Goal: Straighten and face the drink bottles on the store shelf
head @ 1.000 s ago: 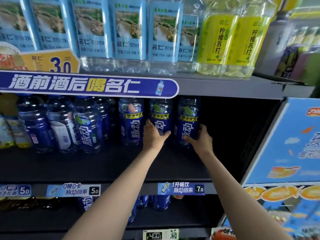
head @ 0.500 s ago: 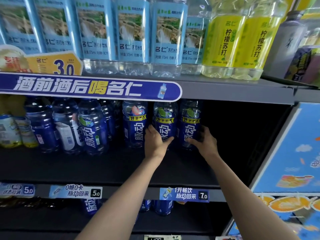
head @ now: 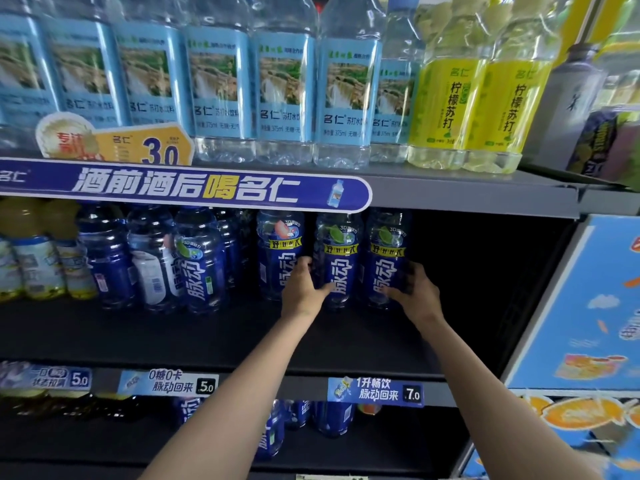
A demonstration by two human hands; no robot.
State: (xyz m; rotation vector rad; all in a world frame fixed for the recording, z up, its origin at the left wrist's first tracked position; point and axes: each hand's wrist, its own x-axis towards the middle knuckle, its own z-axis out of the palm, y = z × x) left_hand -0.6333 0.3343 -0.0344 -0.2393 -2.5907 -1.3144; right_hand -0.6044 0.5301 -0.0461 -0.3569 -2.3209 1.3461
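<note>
The left hand [head: 304,289] gripped the lower body of a dark blue drink bottle [head: 337,261], thumb across its front and fingers curled round its left side. The right hand [head: 414,292] held the neighbouring blue bottle [head: 388,261] the same way from its right, fingers wrapped behind the label. Both bottles stood upright and just beside each other on the dark middle shelf [head: 207,334], set well back from its front edge, with a third bottle [head: 280,254] of the same brand touching on the left. Their labels already faced outward.

Done well, this step would probably mean sliding the pair forward together, bases flat on the shelf, and stopping level with the front edge while keeping the labels square. Further left, a turned bottle [head: 152,268] showed its barcode side and looked likely to need rotating. Above, light blue water bottles [head: 284,88] and yellow lemon bottles [head: 446,98] stood in tidy rows.
</note>
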